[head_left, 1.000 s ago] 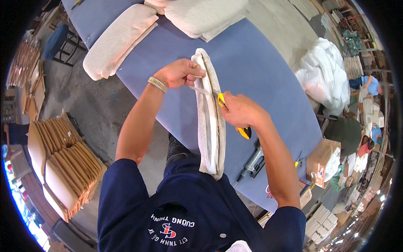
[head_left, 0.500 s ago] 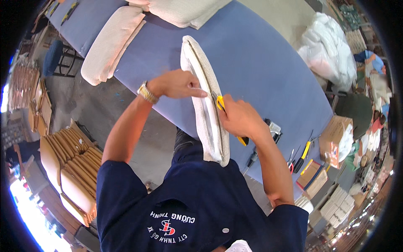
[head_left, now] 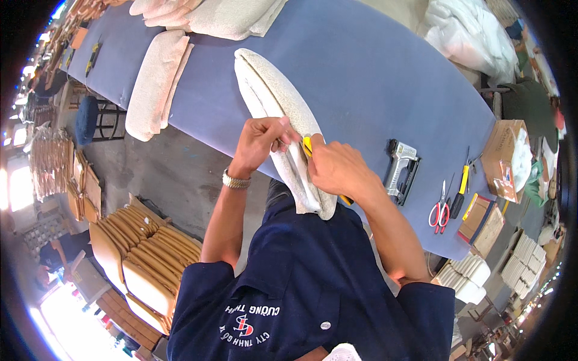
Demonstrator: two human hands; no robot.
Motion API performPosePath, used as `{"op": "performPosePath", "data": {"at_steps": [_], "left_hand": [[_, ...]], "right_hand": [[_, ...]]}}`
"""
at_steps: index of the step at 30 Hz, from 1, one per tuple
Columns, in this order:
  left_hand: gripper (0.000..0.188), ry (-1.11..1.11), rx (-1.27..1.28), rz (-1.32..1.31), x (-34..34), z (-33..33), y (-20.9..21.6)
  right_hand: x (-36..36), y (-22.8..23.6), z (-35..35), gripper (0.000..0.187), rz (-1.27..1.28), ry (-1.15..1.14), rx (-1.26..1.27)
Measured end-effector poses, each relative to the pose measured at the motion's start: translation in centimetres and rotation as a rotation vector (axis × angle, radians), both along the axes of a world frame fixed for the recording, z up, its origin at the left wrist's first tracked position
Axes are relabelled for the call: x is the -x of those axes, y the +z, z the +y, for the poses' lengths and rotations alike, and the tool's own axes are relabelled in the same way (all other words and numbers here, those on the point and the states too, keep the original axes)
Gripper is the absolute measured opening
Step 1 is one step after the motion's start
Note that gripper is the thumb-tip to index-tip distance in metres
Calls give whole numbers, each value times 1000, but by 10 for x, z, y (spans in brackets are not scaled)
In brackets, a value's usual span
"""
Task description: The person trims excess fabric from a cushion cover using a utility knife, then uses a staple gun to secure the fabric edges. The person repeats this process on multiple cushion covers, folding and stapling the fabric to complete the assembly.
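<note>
A long, narrow beige fabric-covered pad stands on its edge, its lower end against my shirt. Along its upward side runs a seam with a pale strip inside. My right hand is closed around a hand tool with yellow-and-black handles; the palm covers most of it, so its kind is unclear. The tool's front end is at the seam. Just left of it, my left hand has thumb and fingers pinched over the seam; what they hold is too small to make out.
The blue-grey table carries a staple gun, red-handled scissors and a yellow-and-black screwdriver on the right. More beige pads lie at the far left. An open carton stands at the right edge; brown panels are stacked lower left.
My left hand has gone from loosely extended fingers to a pinch, closer to the right hand. The pad's far end has swung left. The view has shifted, showing more of the table's right side.
</note>
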State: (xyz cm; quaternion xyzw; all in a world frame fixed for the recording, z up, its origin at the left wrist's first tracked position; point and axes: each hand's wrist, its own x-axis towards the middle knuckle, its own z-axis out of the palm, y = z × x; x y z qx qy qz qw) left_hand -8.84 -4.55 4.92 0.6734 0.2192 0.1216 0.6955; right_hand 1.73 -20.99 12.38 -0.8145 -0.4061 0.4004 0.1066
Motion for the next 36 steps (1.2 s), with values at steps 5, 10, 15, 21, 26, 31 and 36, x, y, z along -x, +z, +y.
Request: {"op": "performPosePath", "data": {"at_steps": [5,10,15,21,26,31,36], "left_hand": [[52,88,524,-55,-12,0,-31],[56,56,522,6,-31,-8,-24],[57,-21,402,51,-48,-13,-15],[57,-49,424,1,-55,-15,-16],[57,-77,404,27,-59,-13,-13],[57,-56,367,40,-56,-12,-19],[57,-51,358,43,-54,-11,-18]], "right_hand": [[8,-1,-13,35,-30,-35,-16],[3,-6,-21,33,-79,-58,-9],[-5,1,-20,29,-89,-110,14],[-10,13,-31,29,-120,-165,17],[-10,-1,-28,27,-137,-122,26],[-16,-8,-25,25,-101,-107,5],[-23,2,-22,24,-73,-74,-12]]}}
